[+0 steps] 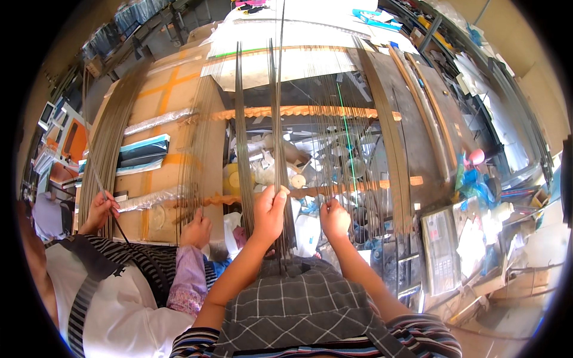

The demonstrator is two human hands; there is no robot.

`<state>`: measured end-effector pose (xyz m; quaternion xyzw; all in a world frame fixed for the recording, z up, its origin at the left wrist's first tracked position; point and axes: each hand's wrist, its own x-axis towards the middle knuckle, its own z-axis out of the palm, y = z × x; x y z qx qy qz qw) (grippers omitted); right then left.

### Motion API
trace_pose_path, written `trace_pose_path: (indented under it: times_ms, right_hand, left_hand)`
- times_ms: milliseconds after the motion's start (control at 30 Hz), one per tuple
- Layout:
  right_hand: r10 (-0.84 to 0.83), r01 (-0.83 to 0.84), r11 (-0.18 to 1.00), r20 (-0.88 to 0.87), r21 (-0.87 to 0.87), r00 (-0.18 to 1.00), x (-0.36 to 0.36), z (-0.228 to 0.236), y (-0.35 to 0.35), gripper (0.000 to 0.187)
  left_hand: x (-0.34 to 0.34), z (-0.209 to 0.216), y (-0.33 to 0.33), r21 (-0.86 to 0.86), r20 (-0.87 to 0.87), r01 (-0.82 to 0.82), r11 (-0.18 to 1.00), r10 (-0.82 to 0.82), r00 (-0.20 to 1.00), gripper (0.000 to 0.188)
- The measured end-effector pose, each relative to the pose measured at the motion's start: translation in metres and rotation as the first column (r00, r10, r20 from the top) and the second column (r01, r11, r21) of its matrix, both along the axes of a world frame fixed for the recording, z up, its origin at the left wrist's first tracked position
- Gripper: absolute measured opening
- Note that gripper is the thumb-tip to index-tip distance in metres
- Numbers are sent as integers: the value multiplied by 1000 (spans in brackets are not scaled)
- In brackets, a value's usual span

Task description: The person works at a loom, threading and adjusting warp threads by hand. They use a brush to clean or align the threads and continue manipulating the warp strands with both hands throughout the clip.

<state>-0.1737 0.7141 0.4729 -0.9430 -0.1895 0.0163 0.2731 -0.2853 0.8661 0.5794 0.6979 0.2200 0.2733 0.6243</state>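
Long, thin, dark strands stretch away from me in bundles over a wide frame. My left hand (268, 216) is closed, thumb up, on a bundle of strands (278, 143) in front of my body. To its right, my right hand (335, 222) is a loose fist, fingertips pinched at a few thin strands (324, 173); just what lies inside the fingers is hidden. A separate dark bundle (242, 137) runs beside my left hand, and a broader one (388, 137) lies farther right. A green strand (346, 137) runs among the thin ones.
At my left, a co-worker's hands (100, 210) handle other strands. Wavy-edged wooden bars (298, 111) cross under the strands. Below lie scraps and rolls. A large cardboard box (209, 158) stands left; a grey keypad device (440, 252) and blue plastic bags (477, 185) lie right.
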Motion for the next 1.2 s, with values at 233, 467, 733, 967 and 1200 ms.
trace_pose_path:
  times_ms: [233, 467, 733, 967, 1200]
  right_hand:
    - [57, -63, 991, -51, -114, 997, 5, 3, -1, 21]
    - [96, -104, 970, -46, -221, 994, 9, 7, 0, 24]
    - [496, -182, 751, -361, 635, 790, -41, 83, 4, 18]
    - [474, 125, 632, -509, 764, 718, -65, 106, 1, 13]
    - [525, 54, 585, -428, 810, 736, -60, 100, 4, 12]
  left_hand:
    - [2, -10, 0, 13, 36, 2, 1000, -3, 999, 15]
    - [3, -8, -1, 2, 30, 5, 1000, -6, 1000, 14]
    - [16, -12, -15, -75, 51, -23, 997, 27, 998, 13]
    - [25, -2, -27, -164, 112, 52, 985, -34, 993, 21]
    - [31, 5, -33, -215, 193, 111, 970, -69, 979, 21]
